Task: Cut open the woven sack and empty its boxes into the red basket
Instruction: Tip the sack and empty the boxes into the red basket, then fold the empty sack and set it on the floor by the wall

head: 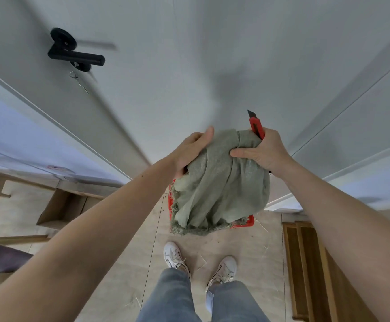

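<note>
I hold a grey-green woven sack [219, 189] upside down in the air, its frayed cut edge hanging at the bottom. My left hand [190, 151] grips its upper left side. My right hand [262, 151] grips the upper right side together with a red utility knife [256, 126], whose blade points up and away. Under the sack stands the red basket [247, 222]; only its rim shows at the left and lower right. The sack covers the basket's inside, so no boxes are visible.
A grey door with a black lever handle [73, 53] and hanging keys rises straight ahead. Wooden furniture [56, 210] stands at the left, a slatted wooden piece [305, 270] at the right. My feet in white shoes [175, 256] stand on the tile floor, strewn with loose fibres.
</note>
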Demonstrator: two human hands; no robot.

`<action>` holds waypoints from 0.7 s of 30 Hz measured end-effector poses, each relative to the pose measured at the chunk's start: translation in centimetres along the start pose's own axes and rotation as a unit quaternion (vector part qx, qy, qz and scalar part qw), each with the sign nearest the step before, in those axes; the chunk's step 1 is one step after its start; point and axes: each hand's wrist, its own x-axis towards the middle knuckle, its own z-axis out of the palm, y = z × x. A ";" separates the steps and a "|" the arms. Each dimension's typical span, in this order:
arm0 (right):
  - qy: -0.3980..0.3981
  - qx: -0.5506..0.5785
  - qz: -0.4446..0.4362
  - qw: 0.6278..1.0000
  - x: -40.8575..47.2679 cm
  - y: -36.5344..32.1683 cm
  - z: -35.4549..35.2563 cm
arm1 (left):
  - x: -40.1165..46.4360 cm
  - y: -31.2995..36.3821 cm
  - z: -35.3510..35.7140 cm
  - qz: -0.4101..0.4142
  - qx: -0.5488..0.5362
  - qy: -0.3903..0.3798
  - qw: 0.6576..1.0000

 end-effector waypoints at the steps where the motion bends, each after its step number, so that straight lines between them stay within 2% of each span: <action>1: -0.001 0.009 0.009 1.000 0.1 -0.1 -0.2 | -0.2 -0.4 -0.3 0.045 -0.010 0.002 0.999; 5: -0.013 0.046 0.055 0.997 0.4 -0.9 -0.8 | -1.3 -1.3 -1.1 0.192 0.012 -0.068 0.979; 7: -0.025 0.062 0.075 0.995 0.6 -1.4 -0.8 | -1.6 -1.6 -0.5 0.222 0.025 -0.064 0.973; 9: -0.026 0.078 0.096 0.992 0.8 -1.9 -0.7 | -1.6 -1.8 -0.3 0.240 -0.007 -0.034 0.970; 13: -0.011 0.136 0.132 0.982 1.1 -2.5 -0.8 | -1.4 -1.8 -0.7 0.254 -0.090 -0.018 0.963; 16: -0.015 0.148 0.141 0.979 1.0 -2.8 -1.1 | -1.3 -1.1 -0.4 0.259 -0.066 0.042 0.963; 18: -0.012 0.133 0.122 0.983 0.8 -2.6 -1.1 | -1.0 -0.6 -0.4 0.242 -0.082 0.097 0.962; 21: -0.008 0.109 0.062 0.992 0.2 -1.8 -1.9 | -0.9 0.5 -0.3 0.195 -0.138 0.127 0.963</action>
